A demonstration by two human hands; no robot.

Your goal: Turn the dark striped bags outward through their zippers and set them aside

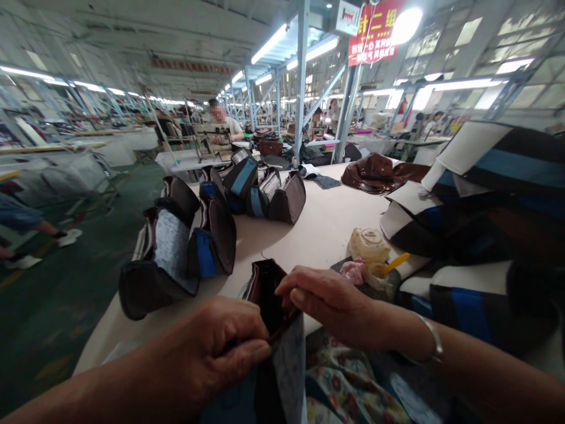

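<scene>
Close in front of me is a dark bag piece (282, 377) with a pale patterned lining, its opening facing up. My left hand (229, 341) pinches the near edge of that opening between thumb and fingers. On the opposite edge, at the right, my right hand (331, 300) has its thumb and fingertips closed over the rim. The inside of the bag piece is too dark to make out. A bracelet circles my right wrist. Floral cloth (348, 377) lies below my right forearm.
Several similar bag pieces (212, 235) stand on the pale table (322, 229). Right of my hands are a yellowish block (369, 244), a small pot (380, 277) with a yellow handle, and stacked panels (477, 235). A brown leather bag (371, 174) lies farther back. A person (225, 123) sits beyond.
</scene>
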